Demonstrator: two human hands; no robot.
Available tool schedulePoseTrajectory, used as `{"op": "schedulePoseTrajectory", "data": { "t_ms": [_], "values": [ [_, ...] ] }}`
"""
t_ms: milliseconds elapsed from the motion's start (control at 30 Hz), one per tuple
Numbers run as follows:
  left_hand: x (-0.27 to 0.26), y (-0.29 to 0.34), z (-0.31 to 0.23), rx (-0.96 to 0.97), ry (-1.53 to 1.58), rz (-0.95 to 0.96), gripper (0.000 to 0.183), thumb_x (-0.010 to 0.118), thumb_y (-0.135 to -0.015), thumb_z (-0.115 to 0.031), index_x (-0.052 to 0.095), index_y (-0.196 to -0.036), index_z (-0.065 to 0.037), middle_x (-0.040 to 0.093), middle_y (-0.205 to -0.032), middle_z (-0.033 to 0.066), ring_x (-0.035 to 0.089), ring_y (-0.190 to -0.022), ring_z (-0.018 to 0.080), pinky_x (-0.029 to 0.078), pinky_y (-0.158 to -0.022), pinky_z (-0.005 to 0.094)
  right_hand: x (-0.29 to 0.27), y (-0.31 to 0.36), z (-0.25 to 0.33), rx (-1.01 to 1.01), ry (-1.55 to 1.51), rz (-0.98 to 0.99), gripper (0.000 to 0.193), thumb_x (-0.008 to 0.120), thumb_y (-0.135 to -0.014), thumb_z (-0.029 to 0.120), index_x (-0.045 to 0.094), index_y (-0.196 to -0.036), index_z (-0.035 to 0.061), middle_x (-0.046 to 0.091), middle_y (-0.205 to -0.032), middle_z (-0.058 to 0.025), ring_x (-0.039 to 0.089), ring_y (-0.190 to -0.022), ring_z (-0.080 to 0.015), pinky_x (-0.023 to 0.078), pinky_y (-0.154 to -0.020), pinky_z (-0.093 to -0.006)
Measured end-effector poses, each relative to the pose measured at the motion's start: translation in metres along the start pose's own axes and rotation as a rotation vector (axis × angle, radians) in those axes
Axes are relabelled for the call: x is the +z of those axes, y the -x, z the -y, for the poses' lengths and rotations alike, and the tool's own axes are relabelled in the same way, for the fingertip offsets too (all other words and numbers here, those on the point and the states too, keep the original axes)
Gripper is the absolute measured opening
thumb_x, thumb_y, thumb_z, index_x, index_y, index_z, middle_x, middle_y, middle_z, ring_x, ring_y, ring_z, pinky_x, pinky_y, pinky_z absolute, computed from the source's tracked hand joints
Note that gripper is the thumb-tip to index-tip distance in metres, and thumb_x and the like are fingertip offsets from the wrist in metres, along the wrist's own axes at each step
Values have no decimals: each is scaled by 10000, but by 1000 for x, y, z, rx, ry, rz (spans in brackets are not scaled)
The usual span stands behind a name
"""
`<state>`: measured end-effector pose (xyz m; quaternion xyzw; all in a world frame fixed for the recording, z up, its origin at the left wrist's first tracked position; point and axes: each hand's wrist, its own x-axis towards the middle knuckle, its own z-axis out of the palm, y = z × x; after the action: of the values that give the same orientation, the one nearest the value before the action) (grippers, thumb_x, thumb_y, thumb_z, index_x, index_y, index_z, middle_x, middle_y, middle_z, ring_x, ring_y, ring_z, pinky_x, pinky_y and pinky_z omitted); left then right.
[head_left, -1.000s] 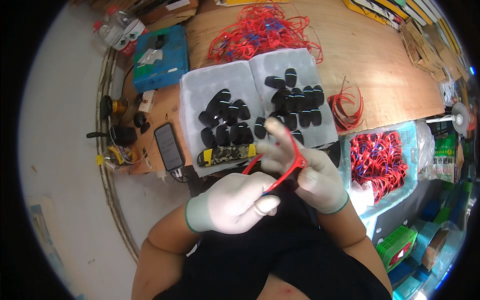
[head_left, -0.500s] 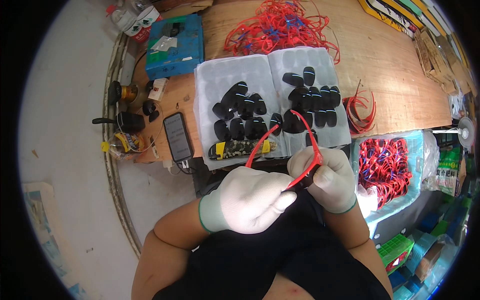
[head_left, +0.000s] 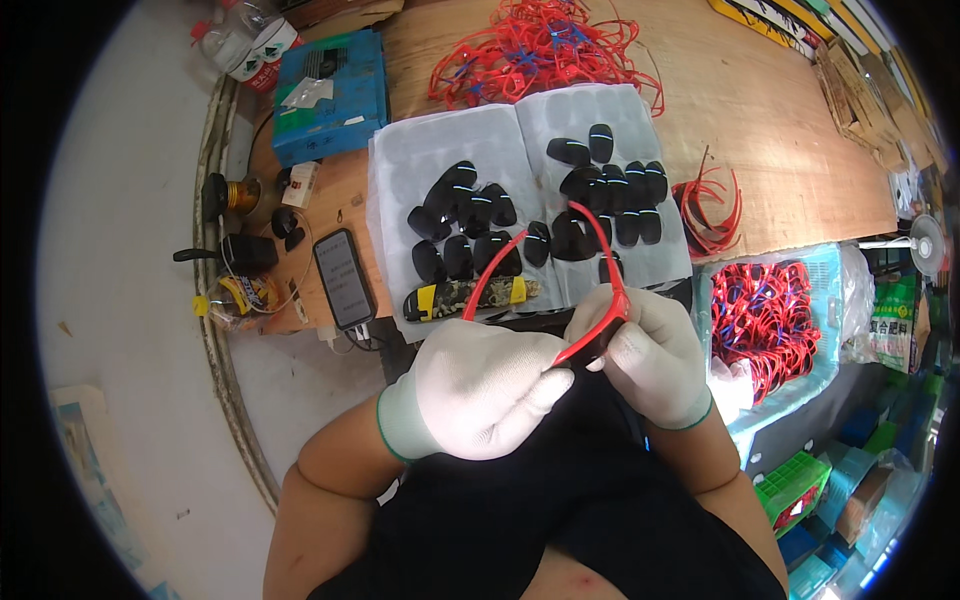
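In white gloves with green cuffs, both hands hold a pair of red glasses [head_left: 613,302] in front of my body. My left hand [head_left: 480,390] is closed on one side of the front, its thumb and fingers pinched there. My right hand [head_left: 655,355] grips the other side near the hinge, thumb against the front. A dark lens [head_left: 592,350] shows at the rim between the hands. Both temples point away from me over the white lens tray [head_left: 400,160], where several loose dark lenses [head_left: 475,205] lie. The fingers cover much of the front.
A camouflage-and-yellow utility knife [head_left: 470,297] lies at the tray's near edge, left of which is a phone [head_left: 344,280]. Red frames are heaped [head_left: 540,55] at the back and fill a light-blue crate [head_left: 830,290] at right. A blue box [head_left: 335,100] stands back left.
The view has shifted a little, so the bench appears further left. Both hands keep their hold on the glasses, and more of the dark lens shows between them.
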<state>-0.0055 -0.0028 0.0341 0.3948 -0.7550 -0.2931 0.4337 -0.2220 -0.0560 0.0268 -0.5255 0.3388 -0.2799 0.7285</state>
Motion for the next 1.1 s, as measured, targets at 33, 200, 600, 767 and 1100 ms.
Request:
{"op": "schedulePoseTrajectory", "data": {
  "t_ms": [33,200,600,767,1100],
  "values": [
    [-1,-1,0,-12,25,2,115,688,-958,-87,683,-1064,-42,602,-699,67,607,-534,285,476,-492,383,0,1,3,-12,38,0,400,635,-923,351,664,-905,-47,654,-887,-87,560,-783,-139,424,-714,-289],
    [-7,1,1,-181,186,129,254,598,-1061,-175,602,-1231,14,640,-859,135,672,-685,278,516,-616,348,4,4,15,-153,75,27,174,665,-910,-15,684,-1082,8,656,-1016,-52,602,-929,-127,465,-842,-295],
    [-9,0,-11,-436,485,158,454,452,-1124,-286,529,-1401,66,645,-758,22,616,-639,106,521,-638,258,3,3,13,39,-128,-7,149,617,-991,153,646,-926,22,640,-898,-21,539,-826,-91,420,-756,-272],
    [-16,-4,-12,-481,443,184,446,462,-1122,-262,520,-1427,59,598,-709,5,580,-607,95,494,-621,245,6,4,2,0,-144,-14,170,624,-985,165,625,-892,23,641,-945,-40,528,-834,-97,418,-756,-285],
    [-5,-7,-13,-168,182,64,470,626,-1030,-181,517,-1397,94,722,-968,129,703,-729,231,566,-713,309,10,5,24,-51,185,-32,91,688,-890,64,721,-960,16,697,-851,-33,583,-737,-100,447,-665,-273]
  ]
}}
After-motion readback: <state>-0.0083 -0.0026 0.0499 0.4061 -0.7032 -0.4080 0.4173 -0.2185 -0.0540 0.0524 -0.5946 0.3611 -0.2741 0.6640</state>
